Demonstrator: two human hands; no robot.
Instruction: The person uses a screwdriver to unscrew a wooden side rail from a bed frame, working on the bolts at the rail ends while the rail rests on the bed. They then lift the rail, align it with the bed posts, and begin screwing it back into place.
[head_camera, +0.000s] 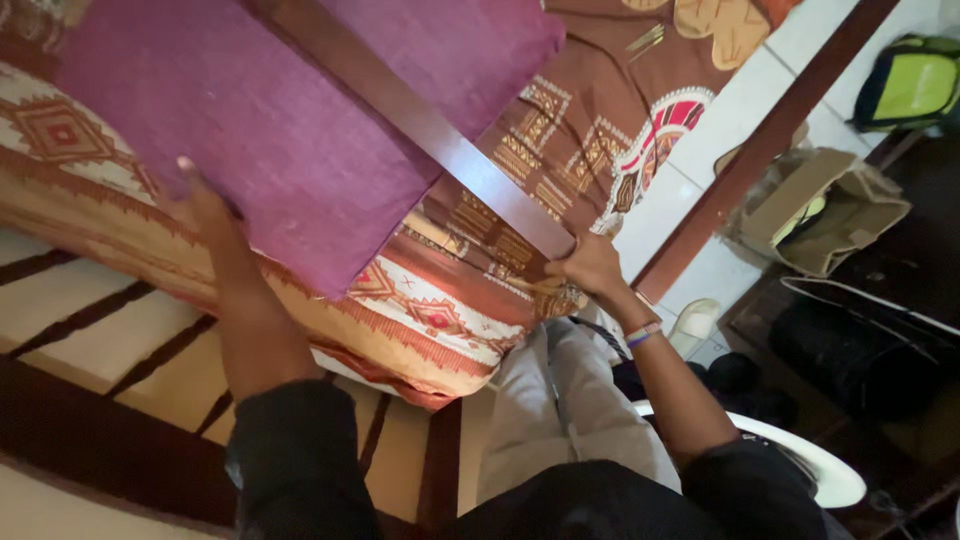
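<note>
Purple woven fabric covers the cushion (290, 110) that fills the upper left of the view, and the left hand (205, 205) is pressed flat against its lower edge, fingers spread and closed on nothing, propping it up rather than gripping it. The cushion leans tilted over a patterned mattress (420, 320) in cream, orange and red, which is itself lifted at one side off the wooden bed slats (110, 335); the slats lie bare along the near left edge of the bed. A dark wooden rail (440, 140) runs diagonally across the cushion and down to the right hand (590, 265), which is curled around the rail's lower end with the fingers wrapped shut on it, a coloured wristband (640, 333) showing just behind the wrist. Beneath the rail a brown printed sheet (590, 130) with gold and red motifs spreads toward the far right corner of the bed. As a judgement, the work looks about midway: the bedding is raised and the slats are exposed, but cushion, mattress and rail are all held up and none is laid flat or settled in place. Beyond the bed's right edge are a white tiled floor (720, 120), a beige bag (830, 210) and a yellow-green backpack (915, 85).
</note>
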